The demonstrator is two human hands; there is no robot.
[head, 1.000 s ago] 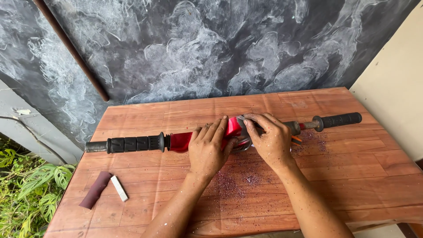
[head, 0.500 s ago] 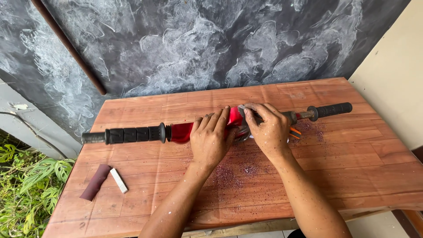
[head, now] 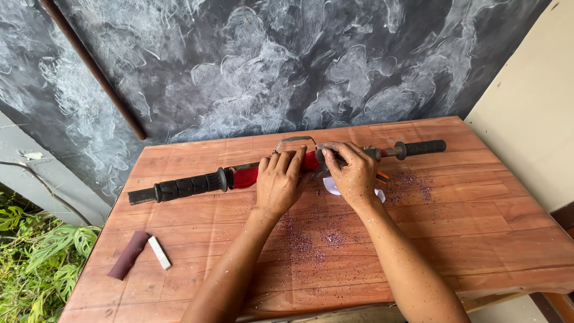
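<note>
Your left hand [head: 280,179] lies palm down over the middle of the handlebar [head: 239,177], fingers together and pressing the red part against the table [head: 478,239]. Your right hand [head: 353,170] sits just beside it, fingers curled and pinching something small at the bar's centre; what they grip is hidden beneath them. The handlebar stretches across the far half of the table, slightly tilted, with one black rubber grip [head: 185,186] at the left end and a second black grip [head: 424,146] at the right. A thin grey wire loop [head: 296,141] arches up behind your hands. A white scrap [head: 335,188] peeks out from under your right hand, lying flat on the wood, and a bit of orange [head: 382,176] shows just right of that hand. Purple speckles [head: 305,242] dust the table near your forearms and to the right of the bar. Near the left front corner, well apart from the bar, lie a dark maroon strip [head: 127,256] and a small white stick [head: 159,252] side by side, neither showing any label you can read
</note>
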